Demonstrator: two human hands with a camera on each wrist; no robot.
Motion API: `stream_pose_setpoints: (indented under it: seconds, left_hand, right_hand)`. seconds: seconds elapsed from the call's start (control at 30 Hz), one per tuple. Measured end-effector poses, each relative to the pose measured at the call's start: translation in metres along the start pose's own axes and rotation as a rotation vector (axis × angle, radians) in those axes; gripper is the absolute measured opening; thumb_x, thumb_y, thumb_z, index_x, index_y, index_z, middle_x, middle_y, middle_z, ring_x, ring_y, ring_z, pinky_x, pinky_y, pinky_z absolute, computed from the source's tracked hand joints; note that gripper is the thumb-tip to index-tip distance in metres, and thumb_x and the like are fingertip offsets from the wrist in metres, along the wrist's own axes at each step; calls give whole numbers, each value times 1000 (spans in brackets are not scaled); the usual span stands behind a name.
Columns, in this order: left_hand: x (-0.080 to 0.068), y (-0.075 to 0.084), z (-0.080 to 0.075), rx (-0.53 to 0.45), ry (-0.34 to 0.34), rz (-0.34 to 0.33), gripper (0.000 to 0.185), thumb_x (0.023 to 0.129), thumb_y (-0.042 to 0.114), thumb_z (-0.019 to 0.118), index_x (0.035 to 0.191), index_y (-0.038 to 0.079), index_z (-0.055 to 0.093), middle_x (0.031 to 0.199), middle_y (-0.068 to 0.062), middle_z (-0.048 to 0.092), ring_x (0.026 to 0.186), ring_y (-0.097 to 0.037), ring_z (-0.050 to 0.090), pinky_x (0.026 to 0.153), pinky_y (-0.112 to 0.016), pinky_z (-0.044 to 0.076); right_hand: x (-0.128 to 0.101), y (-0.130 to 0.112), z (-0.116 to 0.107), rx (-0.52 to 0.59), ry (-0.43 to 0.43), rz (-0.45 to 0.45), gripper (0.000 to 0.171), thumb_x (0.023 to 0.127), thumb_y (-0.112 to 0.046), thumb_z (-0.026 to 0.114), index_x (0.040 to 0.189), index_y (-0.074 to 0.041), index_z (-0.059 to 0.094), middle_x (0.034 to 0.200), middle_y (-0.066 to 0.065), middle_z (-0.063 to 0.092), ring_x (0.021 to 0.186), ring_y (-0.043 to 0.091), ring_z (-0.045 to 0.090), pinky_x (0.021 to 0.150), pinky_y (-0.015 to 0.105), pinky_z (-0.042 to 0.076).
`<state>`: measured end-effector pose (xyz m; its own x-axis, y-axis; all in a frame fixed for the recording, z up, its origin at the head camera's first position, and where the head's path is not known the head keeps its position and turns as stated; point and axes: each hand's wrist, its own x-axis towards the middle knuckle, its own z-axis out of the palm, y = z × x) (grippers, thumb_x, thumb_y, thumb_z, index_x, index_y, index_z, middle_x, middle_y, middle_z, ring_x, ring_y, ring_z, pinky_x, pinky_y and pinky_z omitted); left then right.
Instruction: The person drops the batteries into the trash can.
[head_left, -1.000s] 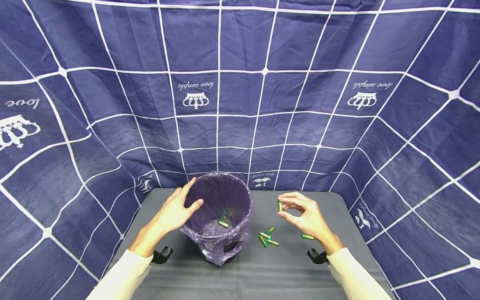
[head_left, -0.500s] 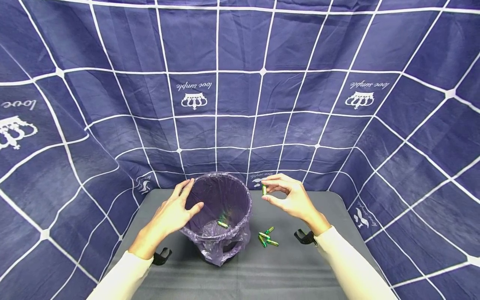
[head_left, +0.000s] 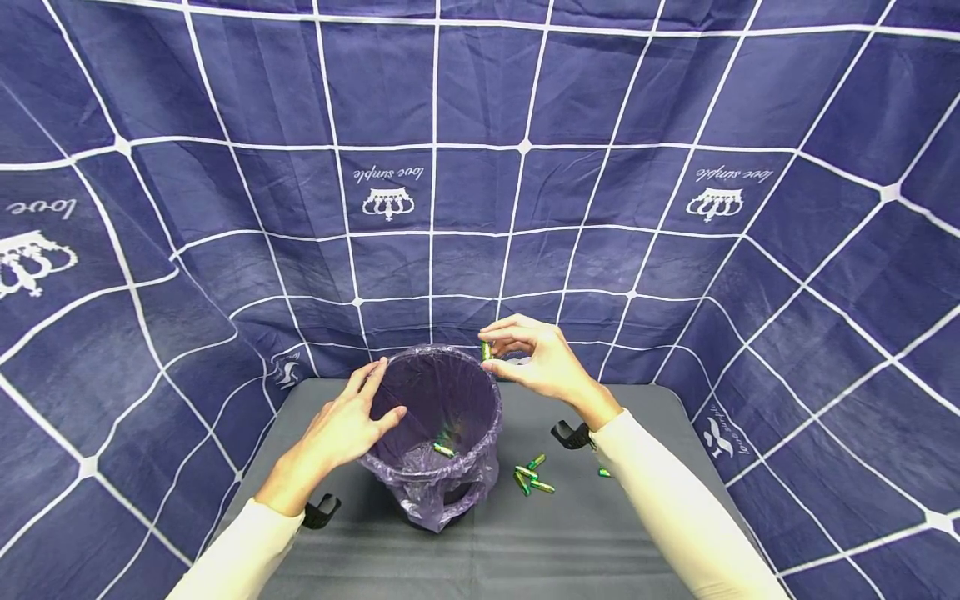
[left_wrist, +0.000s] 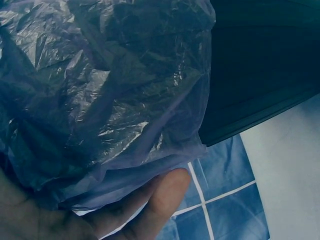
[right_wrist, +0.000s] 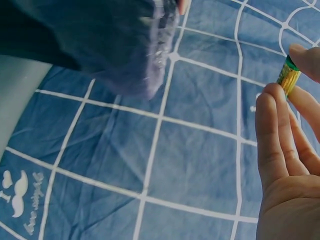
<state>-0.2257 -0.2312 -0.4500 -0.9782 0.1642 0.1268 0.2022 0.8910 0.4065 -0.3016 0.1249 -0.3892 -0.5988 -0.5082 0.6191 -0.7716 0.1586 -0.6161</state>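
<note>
Head view: the right hand [head_left: 534,360] is beside the right far rim of the lined bin [head_left: 427,477], narrowed to a fingertip pinch on a green-and-gold battery [head_left: 486,351]. In my judgement, a release short of the rim would send the battery onto the bench [head_left: 510,550]; a slack pinch on its round casing would be the likely cause. It stands near upright, left of the palm. The left hand [head_left: 348,427], fingers spread, lies along the left rim (a hard push there could drag the liner [head_left: 431,504]). A second battery [head_left: 443,450] lies inside; a group of four batteries [head_left: 527,472] lies right of the bin.

Left wrist view: a fingertip reaches the liner's edge; no held item shows.

Right wrist view: the battery sits between thumb and fingertips, visibly apart from the liner; whether it overhangs the bin, I cannot tell
</note>
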Motion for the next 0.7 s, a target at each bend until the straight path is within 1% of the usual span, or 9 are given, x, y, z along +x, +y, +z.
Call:
stream_pose_setpoints:
  seconds: [0.13, 0.27, 0.37, 0.57, 0.7]
  left_hand:
    - [0, 0, 0, 3, -6, 3, 95, 114, 61, 67, 188, 17, 25, 189, -15, 34, 122, -62, 76, 100, -75, 61]
    - [0, 1, -1, -3, -11, 13, 95, 114, 58, 67, 187, 14, 25, 189, -18, 33, 131, -60, 74, 107, -77, 58]
    - [1, 1, -1, -11, -16, 20, 95, 115, 57, 67, 187, 11, 24, 189, -20, 32, 140, -59, 70, 113, -79, 54]
    - [2, 2, 0, -20, -14, 29, 96, 115, 56, 67, 187, 9, 24, 188, -22, 31, 148, -59, 65, 114, -81, 52]
    - [2, 2, 0, -21, -12, 30, 96, 115, 54, 68, 187, 8, 24, 188, -23, 32, 145, -60, 67, 113, -81, 53]
  right_hand:
    - [17, -5, 8, 7, -38, 24, 41, 92, -1, 98, 131, -4, 86, 133, 14, 82, 104, 26, 85, 100, 37, 71]
    - [31, -9, 18, 24, -70, 55, 39, 94, -2, 97, 131, -3, 86, 132, 14, 82, 103, 24, 86, 101, 35, 71]
    - [40, -10, 25, 15, -90, 73, 38, 94, -3, 98, 130, -3, 86, 131, 13, 83, 102, 22, 86, 101, 32, 70]
    - [53, -11, 38, -33, -128, 79, 38, 94, -6, 98, 130, -1, 86, 129, 15, 83, 99, 19, 86, 96, 28, 70]
    - [60, -10, 46, -80, -162, 92, 38, 96, -11, 98, 131, -2, 86, 130, 14, 83, 99, 18, 87, 95, 25, 69]
